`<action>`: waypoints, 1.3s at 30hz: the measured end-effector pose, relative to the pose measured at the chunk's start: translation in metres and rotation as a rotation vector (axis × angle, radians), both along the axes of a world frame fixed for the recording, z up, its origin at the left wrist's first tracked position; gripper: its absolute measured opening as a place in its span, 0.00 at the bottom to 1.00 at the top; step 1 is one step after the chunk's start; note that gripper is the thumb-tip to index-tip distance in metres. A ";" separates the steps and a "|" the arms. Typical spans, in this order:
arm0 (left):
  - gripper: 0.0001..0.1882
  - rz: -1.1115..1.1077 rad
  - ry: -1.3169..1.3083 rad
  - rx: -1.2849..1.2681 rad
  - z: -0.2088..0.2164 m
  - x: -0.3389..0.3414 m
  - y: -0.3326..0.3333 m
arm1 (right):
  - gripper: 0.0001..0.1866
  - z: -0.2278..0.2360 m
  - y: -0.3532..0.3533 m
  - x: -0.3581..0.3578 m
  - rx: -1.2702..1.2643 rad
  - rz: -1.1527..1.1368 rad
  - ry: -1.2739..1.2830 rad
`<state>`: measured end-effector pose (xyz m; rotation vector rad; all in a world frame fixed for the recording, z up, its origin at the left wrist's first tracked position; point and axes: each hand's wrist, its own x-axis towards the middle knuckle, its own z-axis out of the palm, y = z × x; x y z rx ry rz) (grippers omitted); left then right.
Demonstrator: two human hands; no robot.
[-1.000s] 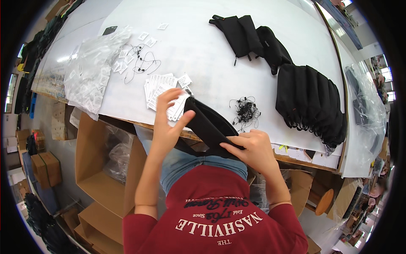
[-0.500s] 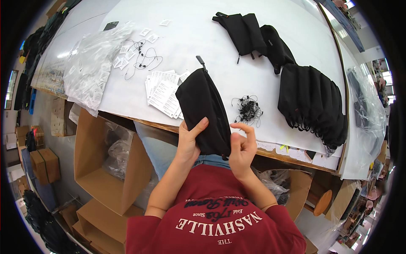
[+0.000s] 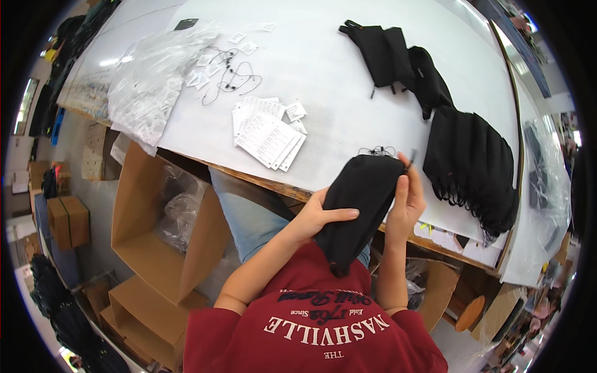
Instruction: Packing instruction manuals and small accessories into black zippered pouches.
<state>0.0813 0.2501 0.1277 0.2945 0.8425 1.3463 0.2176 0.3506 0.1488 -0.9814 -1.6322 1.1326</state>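
A black fabric zipper pouch (image 3: 360,196) is held tilted in front of my body, over the table's near edge. My left hand (image 3: 317,217) grips its left side, thumb lying across the front face. At the pouch's upper right corner, the fingers of my right hand (image 3: 407,202) are closed on the zipper end. A dark zipper pull (image 3: 412,156) sticks up there, slightly blurred. Just behind the pouch's top edge, a small heap of thin black loops (image 3: 378,151) is mostly hidden.
Several black pouches (image 3: 469,165) lie in an overlapping row on the right, with more black pouches (image 3: 392,59) farther back. Printed white cards (image 3: 267,138), small tags with black cords (image 3: 233,68) and a clear plastic bag (image 3: 146,87) lie left. Open cardboard boxes (image 3: 165,224) stand below the table.
The pouch has moved right and lower, and its top has tilted right. My right hand, earlier beside the pouch with fingers curled, has risen to the zipper end and closed on it.
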 end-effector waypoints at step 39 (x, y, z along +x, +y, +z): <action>0.13 0.482 -0.189 -0.107 -0.014 -0.036 -0.010 | 0.05 0.027 -0.048 -0.016 -0.141 0.639 -0.072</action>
